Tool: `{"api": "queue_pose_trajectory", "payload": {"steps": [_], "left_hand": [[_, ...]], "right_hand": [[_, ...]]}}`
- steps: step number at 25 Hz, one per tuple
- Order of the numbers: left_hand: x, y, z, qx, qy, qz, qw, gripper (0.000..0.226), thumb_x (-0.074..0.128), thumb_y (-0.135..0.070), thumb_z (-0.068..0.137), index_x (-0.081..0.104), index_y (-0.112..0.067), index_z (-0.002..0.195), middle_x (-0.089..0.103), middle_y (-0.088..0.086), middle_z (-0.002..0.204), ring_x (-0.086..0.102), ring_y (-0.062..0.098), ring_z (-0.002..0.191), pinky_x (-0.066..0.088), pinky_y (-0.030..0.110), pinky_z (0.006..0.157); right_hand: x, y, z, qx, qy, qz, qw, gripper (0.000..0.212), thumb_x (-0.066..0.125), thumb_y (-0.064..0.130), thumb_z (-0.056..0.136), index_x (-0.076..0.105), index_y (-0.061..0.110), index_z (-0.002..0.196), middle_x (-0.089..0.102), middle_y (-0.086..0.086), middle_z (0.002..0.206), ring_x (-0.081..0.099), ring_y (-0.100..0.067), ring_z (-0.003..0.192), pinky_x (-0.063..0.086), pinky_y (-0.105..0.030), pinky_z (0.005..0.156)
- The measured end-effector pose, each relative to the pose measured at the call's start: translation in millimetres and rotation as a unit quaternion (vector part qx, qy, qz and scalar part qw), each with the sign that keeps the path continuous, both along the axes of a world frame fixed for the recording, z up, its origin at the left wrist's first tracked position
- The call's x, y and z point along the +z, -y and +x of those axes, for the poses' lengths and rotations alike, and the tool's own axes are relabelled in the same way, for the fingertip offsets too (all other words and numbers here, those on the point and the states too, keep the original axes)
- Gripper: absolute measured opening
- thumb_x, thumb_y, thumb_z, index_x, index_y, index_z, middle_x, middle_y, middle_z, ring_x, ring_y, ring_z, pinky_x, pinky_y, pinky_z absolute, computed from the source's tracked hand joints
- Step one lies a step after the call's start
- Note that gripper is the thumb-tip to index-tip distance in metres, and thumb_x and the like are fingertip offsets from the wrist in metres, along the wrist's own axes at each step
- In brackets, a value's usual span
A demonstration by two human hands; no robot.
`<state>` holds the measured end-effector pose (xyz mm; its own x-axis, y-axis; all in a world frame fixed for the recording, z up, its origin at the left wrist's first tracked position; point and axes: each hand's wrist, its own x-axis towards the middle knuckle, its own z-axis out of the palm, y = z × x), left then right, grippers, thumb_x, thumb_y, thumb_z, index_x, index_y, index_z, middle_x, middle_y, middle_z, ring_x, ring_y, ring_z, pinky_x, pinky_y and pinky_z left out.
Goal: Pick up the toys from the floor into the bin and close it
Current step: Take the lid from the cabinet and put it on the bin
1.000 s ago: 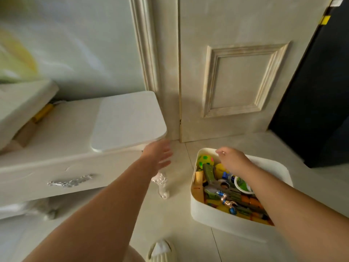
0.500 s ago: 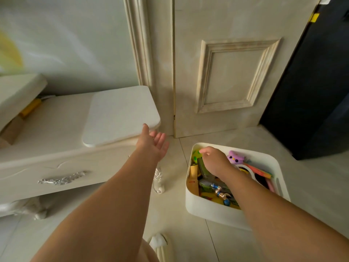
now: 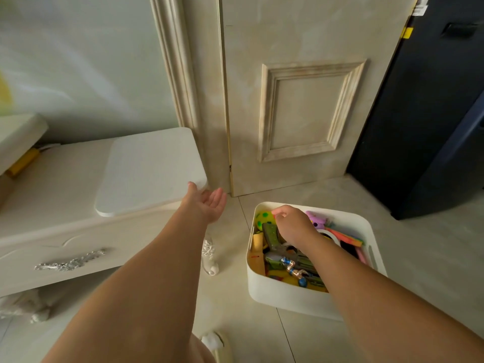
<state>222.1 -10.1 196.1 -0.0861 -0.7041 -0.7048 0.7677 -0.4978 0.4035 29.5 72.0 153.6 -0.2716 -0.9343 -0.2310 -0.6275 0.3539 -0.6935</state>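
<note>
The toys [image 3: 293, 260] are lying in the white bin [image 3: 285, 297], which is standing on the floor [image 3: 230, 305] by the door [image 3: 301, 106]. No toy is showing on the floor in this view, so the job that is left looks like closing the bin.

The lid [image 3: 152, 171] is not on the bin. It is lying flat on top of the low white desk [image 3: 52, 184], to the left of the bin and higher up. Its near right corner is pointing at the left hand [image 3: 207, 205], and its front edge seems to be sticking out a little past the desk.

The left hand is the nearer one by far. It is reaching out with the palm turned up and the fingers [image 3: 218, 197] straight and open, holding nothing. The thumb is right at the corner of the lid, and the fingers are just beside and below it. I cannot tell if the thumb is touching yet. To take the lid, the fingers are going to need to slide under that corner while the thumb is pressing on top.

The right hand [image 3: 293, 226] is down in the bin, well apart from the lid. Its fingers are curled next to the green spotty ball [image 3: 264, 218]. I cannot tell if they are holding anything.
</note>
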Motion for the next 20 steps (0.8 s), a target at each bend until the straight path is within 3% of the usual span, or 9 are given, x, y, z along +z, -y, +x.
{"api": "queue_pose_trajectory", "payload": {"steps": [4, 7, 10, 13, 15, 18, 20], "left_hand": [[-4.9, -2.7, -16.0, 0.021, 0.055, -0.068, 0.996, 0.031, 0.057, -0.02, 0.095, 0.054, -0.004, 0.121, 0.065, 0.009, 0.117, 0.067, 0.019, 0.096, 0.055, 0.032, 0.081], [-1.7, -11.9, -24.3, 0.0, 0.045, -0.117, 0.992, 0.037, 0.048, 0.012, 0.091, 0.049, 0.003, 0.127, 0.063, 0.015, 0.119, 0.065, 0.022, 0.103, 0.055, 0.032, 0.079], [-5.1, -31.6, -35.5, -0.015, 0.062, -0.142, 0.988, 0.043, 0.036, 0.022, 0.083, 0.052, 0.002, 0.117, 0.067, 0.014, 0.109, 0.067, 0.021, 0.096, 0.056, 0.03, 0.07], [-13.2, -44.1, -42.9, -0.018, -0.002, -0.149, 0.989, 0.02, 0.048, 0.007, 0.081, 0.057, -0.001, 0.097, 0.062, 0.014, 0.111, 0.064, 0.024, 0.103, 0.054, 0.036, 0.081], [-10.2, -43.4, -44.1, 0.011, -0.038, -0.149, 0.988, 0.02, 0.063, -0.014, 0.087, 0.057, -0.007, 0.105, 0.065, 0.012, 0.109, 0.066, 0.025, 0.098, 0.053, 0.038, 0.084], [-14.8, -38.9, -46.1, 0.012, 0.006, -0.126, 0.992, 0.02, 0.066, -0.016, 0.089, 0.058, -0.008, 0.105, 0.066, 0.012, 0.104, 0.068, 0.027, 0.09, 0.058, 0.035, 0.069], [-19.3, -46.9, -50.3, -0.037, 0.011, -0.12, 0.992, 0.019, 0.064, -0.008, 0.089, 0.058, -0.005, 0.106, 0.066, 0.014, 0.105, 0.068, 0.03, 0.092, 0.058, 0.035, 0.066]], "right_hand": [[-3.2, 3.5, -7.7, -0.021, 0.019, -0.006, 1.0, 0.036, 0.035, 0.017, 0.099, 0.06, 0.024, 0.124, 0.061, -0.003, 0.12, 0.053, -0.017, 0.097, 0.038, -0.023, 0.077], [-3.5, 7.6, -11.0, -0.051, 0.027, -0.009, 0.998, 0.035, 0.035, 0.018, 0.099, 0.06, 0.024, 0.123, 0.059, -0.001, 0.098, 0.052, -0.012, 0.07, 0.034, -0.022, 0.052], [-5.2, 9.3, -15.9, -0.095, 0.053, -0.022, 0.994, 0.032, 0.039, 0.021, 0.098, 0.06, 0.025, 0.122, 0.061, -0.002, 0.094, 0.052, -0.013, 0.064, 0.032, -0.024, 0.047], [-5.0, 7.1, -24.1, -0.107, 0.035, -0.025, 0.993, 0.032, 0.04, 0.021, 0.097, 0.061, 0.025, 0.121, 0.064, -0.005, 0.108, 0.055, -0.019, 0.076, 0.033, -0.023, 0.05], [-3.4, 5.8, -29.2, -0.119, 0.039, -0.025, 0.992, 0.033, 0.04, 0.021, 0.097, 0.062, 0.025, 0.121, 0.064, -0.006, 0.114, 0.058, -0.019, 0.082, 0.036, -0.023, 0.054], [-0.6, 4.0, -33.0, -0.14, 0.075, -0.025, 0.987, 0.032, 0.039, 0.025, 0.097, 0.06, 0.024, 0.122, 0.064, -0.005, 0.117, 0.063, -0.025, 0.099, 0.052, -0.037, 0.081], [0.7, 4.2, -36.8, -0.159, 0.11, -0.026, 0.981, 0.034, 0.038, 0.027, 0.098, 0.057, 0.019, 0.125, 0.062, -0.009, 0.121, 0.062, -0.03, 0.107, 0.049, -0.047, 0.095]]}}
